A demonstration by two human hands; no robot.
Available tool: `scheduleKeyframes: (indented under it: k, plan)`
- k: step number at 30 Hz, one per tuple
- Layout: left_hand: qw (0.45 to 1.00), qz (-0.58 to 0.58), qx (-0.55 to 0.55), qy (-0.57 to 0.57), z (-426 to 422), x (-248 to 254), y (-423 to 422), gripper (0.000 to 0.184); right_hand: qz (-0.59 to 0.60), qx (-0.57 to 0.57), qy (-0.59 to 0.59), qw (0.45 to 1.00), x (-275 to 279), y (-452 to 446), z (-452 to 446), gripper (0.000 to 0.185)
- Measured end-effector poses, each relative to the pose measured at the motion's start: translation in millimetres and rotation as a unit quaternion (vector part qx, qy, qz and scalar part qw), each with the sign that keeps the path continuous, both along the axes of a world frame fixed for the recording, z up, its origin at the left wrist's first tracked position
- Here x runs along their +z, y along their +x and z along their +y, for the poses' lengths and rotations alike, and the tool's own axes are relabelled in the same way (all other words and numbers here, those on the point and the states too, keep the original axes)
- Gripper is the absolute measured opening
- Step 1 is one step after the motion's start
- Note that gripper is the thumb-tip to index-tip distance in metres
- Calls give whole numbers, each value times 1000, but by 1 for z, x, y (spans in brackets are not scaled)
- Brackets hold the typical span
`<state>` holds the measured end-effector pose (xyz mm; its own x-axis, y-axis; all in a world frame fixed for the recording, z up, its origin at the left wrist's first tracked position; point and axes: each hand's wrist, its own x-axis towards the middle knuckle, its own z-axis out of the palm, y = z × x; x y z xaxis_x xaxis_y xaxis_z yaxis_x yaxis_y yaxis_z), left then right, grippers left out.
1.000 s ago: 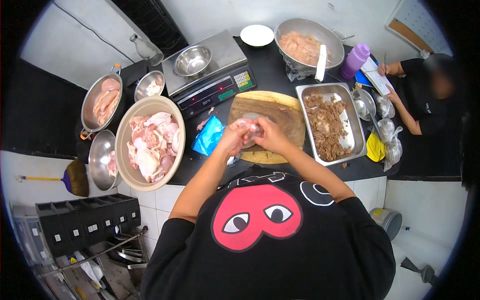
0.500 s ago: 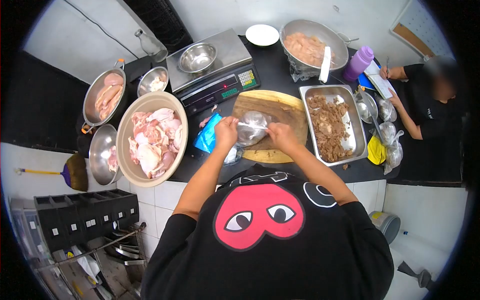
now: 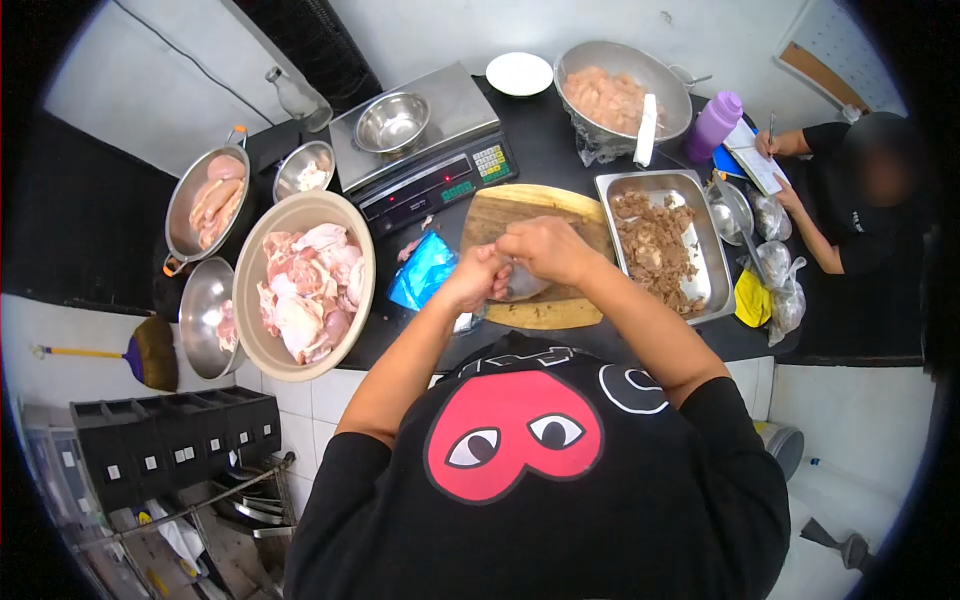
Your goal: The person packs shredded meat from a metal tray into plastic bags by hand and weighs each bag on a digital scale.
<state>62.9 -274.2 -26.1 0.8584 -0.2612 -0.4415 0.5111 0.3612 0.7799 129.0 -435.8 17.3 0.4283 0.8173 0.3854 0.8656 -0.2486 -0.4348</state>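
Note:
A clear plastic bag (image 3: 522, 286) with filling inside rests on the wooden cutting board (image 3: 545, 316), partly hidden by my hands. My left hand (image 3: 480, 277) is closed on the bag's gathered neck. Close against it, my right hand (image 3: 545, 248) pinches the neck too, its fingertips turned toward the left. A blue plastic packet (image 3: 424, 272) lies left of the board. To the right, a steel tray (image 3: 712, 290) holds brown shredded meat (image 3: 655, 250).
Left stands a beige tub (image 3: 358, 335) of raw chicken, behind it a scale (image 3: 430, 175) with a steel bowl. A colander (image 3: 682, 105) of pale meat and a purple bottle (image 3: 714, 127) stand behind. At right, a person (image 3: 850, 190) writes near tied bags (image 3: 788, 305).
My hands were apart, stretching the bag's neck between them. Now they have come together above the bag, the right hand having moved left and up to the left hand.

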Motion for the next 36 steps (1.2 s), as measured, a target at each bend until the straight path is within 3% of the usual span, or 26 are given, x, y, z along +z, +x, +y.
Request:
scheduleKeyframes:
  k: [4,7,11,14,17,21,24,25,26,27,28,29,31,36]
  plan:
    - [967,-173,-85,164,16,22,9,21,86,-58,150,983,-2,9,-3,13]
    - [930,-244,-68,267,11,32,12,14,161,-97,156,970,-3,5,-5,10]
    - [880,-281,-10,383,0,16,10,7,174,-125,158,964,-19,-3,-6,11]
    - [843,-313,64,432,-3,-12,5,7,193,-153,141,959,-47,-6,-6,11]
    - [906,-197,105,359,-4,-26,-1,8,185,-182,119,958,-67,-8,-6,11]
    - [904,-225,162,327,-10,-35,-5,9,223,-181,74,955,-74,-15,-2,13]
    - [809,-315,151,472,-7,-25,-7,9,253,-174,71,949,-69,-21,1,16]
    - [816,-299,152,472,-3,-37,-2,10,260,-174,75,947,-62,-23,0,18]
    - [911,-181,128,348,6,-40,1,11,284,-170,67,941,-54,-26,-2,20]
    - [971,-57,98,210,15,-31,3,11,308,-168,58,935,-37,-31,-2,22]
    - [993,70,65,65,18,-22,3,11,331,-165,50,928,-29,-35,-2,24]
    - [993,77,77,42,16,-13,1,12,250,-170,37,952,-30,-38,0,24]
    - [994,42,56,83,13,-13,0,13,84,-179,11,980,-40,-41,3,23]
    - [962,-75,28,262,13,-20,-2,15,1,-171,7,985,-60,-39,3,21]
